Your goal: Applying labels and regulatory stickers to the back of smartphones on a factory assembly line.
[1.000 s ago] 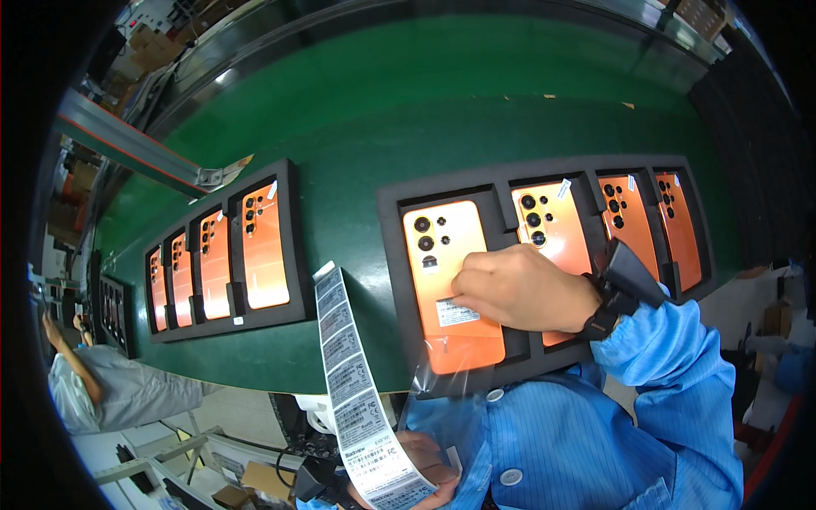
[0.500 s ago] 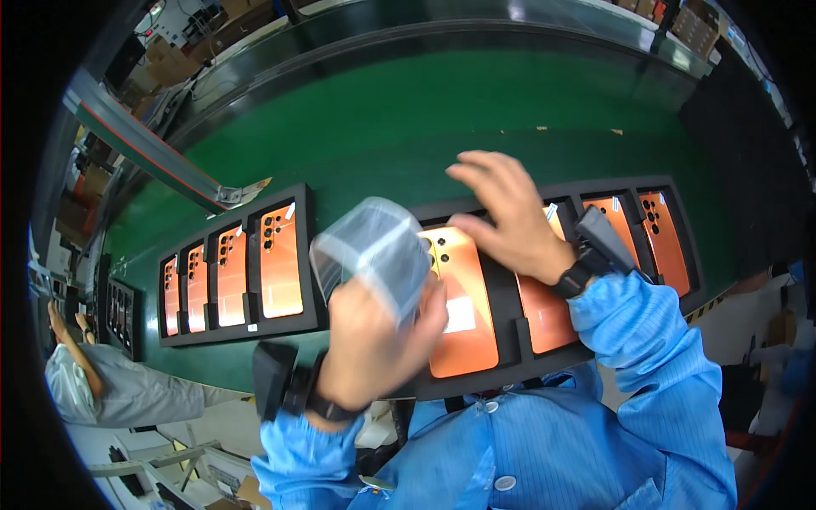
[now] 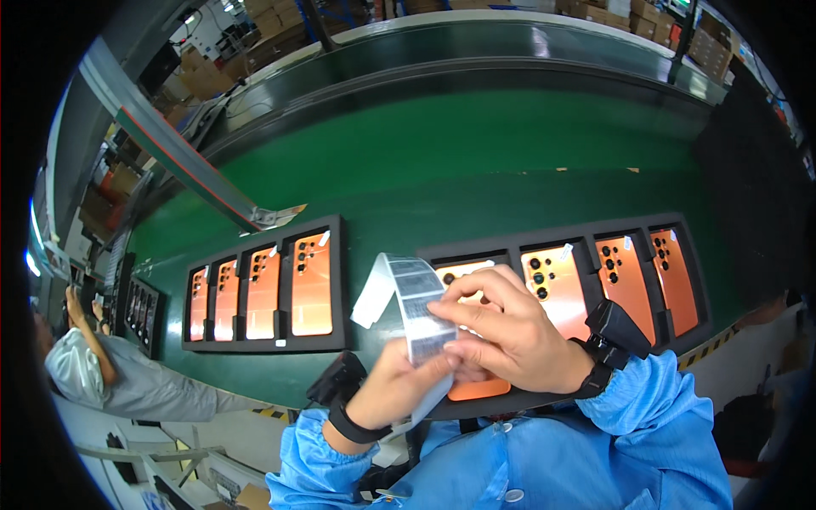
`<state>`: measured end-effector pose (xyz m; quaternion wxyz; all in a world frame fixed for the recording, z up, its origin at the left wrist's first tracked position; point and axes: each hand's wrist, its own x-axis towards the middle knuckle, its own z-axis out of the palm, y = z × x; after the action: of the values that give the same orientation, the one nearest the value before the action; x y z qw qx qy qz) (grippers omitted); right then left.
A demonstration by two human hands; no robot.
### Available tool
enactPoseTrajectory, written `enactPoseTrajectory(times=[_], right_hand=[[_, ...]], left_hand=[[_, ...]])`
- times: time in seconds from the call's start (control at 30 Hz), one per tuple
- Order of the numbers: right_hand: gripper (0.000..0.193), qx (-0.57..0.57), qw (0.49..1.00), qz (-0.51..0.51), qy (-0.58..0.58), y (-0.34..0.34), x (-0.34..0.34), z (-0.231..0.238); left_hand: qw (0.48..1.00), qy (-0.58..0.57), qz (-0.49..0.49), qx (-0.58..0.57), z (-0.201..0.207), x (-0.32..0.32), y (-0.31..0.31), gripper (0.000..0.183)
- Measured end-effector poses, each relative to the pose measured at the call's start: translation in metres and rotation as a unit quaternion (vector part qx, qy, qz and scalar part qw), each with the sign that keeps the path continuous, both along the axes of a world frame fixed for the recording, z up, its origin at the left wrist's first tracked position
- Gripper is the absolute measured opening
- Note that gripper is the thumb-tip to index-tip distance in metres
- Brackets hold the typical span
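A folded strip of labels (image 3: 408, 293), pale backing with grey rectangular stickers, is in my left hand (image 3: 395, 387), thumb and fingers closed on its lower part. My right hand (image 3: 523, 340) reaches in from the right, its fingertips pinching the strip's edge just above my left thumb. Both hands are over the leftmost orange phone (image 3: 476, 389) in the black tray (image 3: 510, 242); they hide much of that phone. Another orange phone (image 3: 565, 302) lies back up beside it, round camera lenses at the top and a small white tab on it.
To the left, a second black tray (image 3: 340, 280) holds several orange phones. The green work surface (image 3: 544, 127) stretches behind both trays. A metal post (image 3: 183, 161) slants down to it. At far left a co-worker's arm (image 3: 93, 344) is near a further dark tray (image 3: 140, 314).
My right hand, open above the tray before, has moved down and left to the label strip and closed on its edge. The strip has unfolded more. The whole view has shifted slightly.
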<state>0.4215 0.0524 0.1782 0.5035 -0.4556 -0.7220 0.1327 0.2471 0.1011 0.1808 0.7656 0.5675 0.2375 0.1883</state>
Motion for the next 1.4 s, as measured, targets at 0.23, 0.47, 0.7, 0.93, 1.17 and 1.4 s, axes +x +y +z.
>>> enactPoseTrajectory(times=[0.23,0.47,0.7,0.93,1.17,1.4], right_hand=[[0.034,-0.029,0.997,0.043,-0.052,-0.011,-0.011,0.001],[0.030,0.050,0.983,0.018,-0.176,-0.018,-0.019,0.001],[0.024,0.146,0.956,-0.012,-0.253,-0.018,-0.023,-0.001],[0.021,0.136,0.960,-0.032,-0.242,-0.027,-0.023,-0.002],[0.016,0.155,0.956,-0.022,-0.249,-0.036,-0.025,0.008],[0.024,0.200,0.949,0.002,-0.245,-0.046,-0.027,-0.001]], left_hand=[[0.998,0.010,-0.003,-0.061,-0.015,-0.016,-0.024,0.023],[0.918,-0.178,0.093,-0.343,-0.029,-0.007,-0.038,0.037],[0.915,-0.174,0.175,-0.319,-0.030,0.003,-0.043,0.032],[0.917,-0.188,0.218,-0.278,-0.038,0.015,-0.044,0.033],[0.939,-0.203,0.230,-0.155,-0.054,0.022,-0.049,0.032],[0.939,-0.190,0.250,-0.137,-0.049,0.023,-0.064,0.033]])
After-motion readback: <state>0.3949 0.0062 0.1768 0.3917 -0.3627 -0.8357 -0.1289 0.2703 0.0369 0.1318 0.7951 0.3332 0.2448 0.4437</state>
